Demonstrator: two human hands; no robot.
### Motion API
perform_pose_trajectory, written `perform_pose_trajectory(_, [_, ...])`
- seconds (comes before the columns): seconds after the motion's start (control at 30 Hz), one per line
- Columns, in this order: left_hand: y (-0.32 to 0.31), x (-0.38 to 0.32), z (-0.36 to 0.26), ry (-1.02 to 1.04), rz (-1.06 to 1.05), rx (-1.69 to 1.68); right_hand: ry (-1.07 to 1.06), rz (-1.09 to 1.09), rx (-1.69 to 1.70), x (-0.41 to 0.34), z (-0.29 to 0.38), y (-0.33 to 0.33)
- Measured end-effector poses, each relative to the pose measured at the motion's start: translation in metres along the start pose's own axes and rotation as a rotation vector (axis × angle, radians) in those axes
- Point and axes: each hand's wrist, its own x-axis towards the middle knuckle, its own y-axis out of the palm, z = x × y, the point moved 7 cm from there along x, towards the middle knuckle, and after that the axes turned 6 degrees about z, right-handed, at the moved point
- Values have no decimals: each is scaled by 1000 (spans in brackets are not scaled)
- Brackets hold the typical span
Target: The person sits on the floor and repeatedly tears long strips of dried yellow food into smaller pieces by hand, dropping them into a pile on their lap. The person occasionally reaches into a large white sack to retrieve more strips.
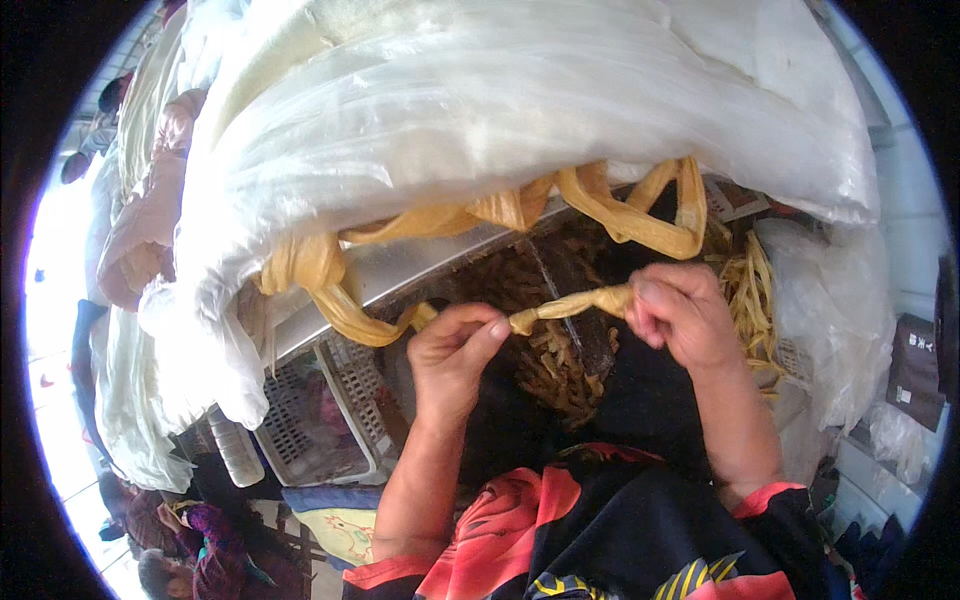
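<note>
Between my two hands a soft yellow-tan strip (574,303), perhaps bean curd skin, is stretched nearly level. My left hand (454,356) pinches its left end between thumb and fingertips, beside a small knot (523,322). The strip's other end is in my right hand (684,311), whose fingers are curled around it. More strips of the same kind (637,225) hang in loops from under white plastic sheeting (487,112) in front of me; one loop passes behind my left hand. Below the held strip lie many short brown knotted pieces (559,367).
A pale plastic crate (346,412) and a clear bottle (235,450) stand low at left. Thin yellow strips (750,296) lie at right, beside clear plastic sheeting (832,315). Another person's sleeve (142,217) shows at far left; people (217,547) are at lower left.
</note>
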Motion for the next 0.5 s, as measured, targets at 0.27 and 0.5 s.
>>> perform_pose_trajectory(0.27, [0, -77, 18, -99, 62, -59, -233, -251, -549, -68, -19, -15])
perform_pose_trajectory(0.5, [83, -72, -89, 637, 679, 764, -507, -20, 148, -96, 30, 30])
